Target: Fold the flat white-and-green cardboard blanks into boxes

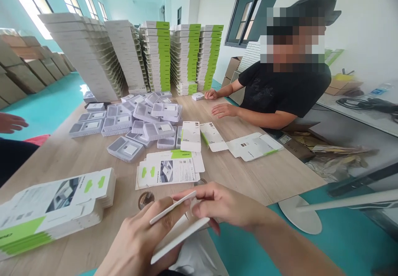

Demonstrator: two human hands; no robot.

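My left hand (139, 236) and my right hand (225, 205) are closed together on a flat white carton (180, 232) at the near edge of the wooden table (273, 172). One white flap (172, 207) stands up between my fingers. Just beyond my hands lies a small pile of flat white-and-green cartons (169, 170). A thicker stack of the same flat cartons (52, 209) lies to my left.
Several grey plastic trays (133, 122) are scattered mid-table, with tall stacks of white-and-green boxes (161, 56) behind. A person in a black shirt (282, 87) sits across at the right, hands on the table. Another person's hand (10, 122) shows at far left.
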